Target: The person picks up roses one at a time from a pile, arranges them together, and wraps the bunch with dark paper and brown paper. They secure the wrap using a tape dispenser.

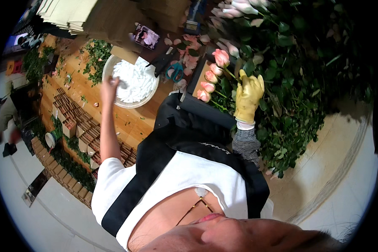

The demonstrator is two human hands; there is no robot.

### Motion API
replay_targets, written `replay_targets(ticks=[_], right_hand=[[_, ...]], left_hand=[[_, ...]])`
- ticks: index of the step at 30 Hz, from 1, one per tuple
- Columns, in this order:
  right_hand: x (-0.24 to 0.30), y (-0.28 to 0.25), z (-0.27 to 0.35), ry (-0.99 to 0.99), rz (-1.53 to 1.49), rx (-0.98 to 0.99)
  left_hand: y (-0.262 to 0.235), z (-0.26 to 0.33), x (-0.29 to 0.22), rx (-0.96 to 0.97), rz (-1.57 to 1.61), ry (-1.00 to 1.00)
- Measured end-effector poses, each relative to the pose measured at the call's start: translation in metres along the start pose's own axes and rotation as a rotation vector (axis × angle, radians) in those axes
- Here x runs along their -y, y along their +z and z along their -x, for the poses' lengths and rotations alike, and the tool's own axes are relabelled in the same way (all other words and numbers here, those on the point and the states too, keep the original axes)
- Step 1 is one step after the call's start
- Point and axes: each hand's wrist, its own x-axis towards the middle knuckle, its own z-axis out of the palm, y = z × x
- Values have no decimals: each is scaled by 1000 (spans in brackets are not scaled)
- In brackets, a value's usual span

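My left hand (109,86) is bare and blurred, reaching over the rim of a round white basin (113,63) filled with small white pieces; whether it holds one is unclear. My right hand (248,95) wears a yellow glove and is closed around the green stems of a bunch of pink roses (210,77). The blooms point left, over the edge of a black box (201,108). I am wearing a white shirt with a black apron.
Teal-handled scissors (175,71) and a black tool (161,62) lie beside the basin among loose pink petals. A large heap of rose foliage (298,88) fills the right. Stacked tan paper (69,14) sits at the back left. Rows of small boxes (73,122) line the wooden table (130,122).
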Motion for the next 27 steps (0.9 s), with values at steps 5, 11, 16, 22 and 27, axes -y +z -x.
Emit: replay_targets(ticks=[5, 11, 16, 22, 27], right_hand=[[7, -26, 13, 8, 66, -6], [-6, 0, 22, 28, 269, -1], [52, -82, 16, 44, -65, 213], [84, -53, 1, 5, -495, 240], [34, 15, 11, 160, -231, 395]], left_hand=[[6, -22, 65, -162, -176, -7], [52, 37, -131, 484, 245, 329], [71, 84, -227, 557, 352, 464], [111, 101, -243, 418, 73, 697], [109, 110, -248, 367, 91, 683]])
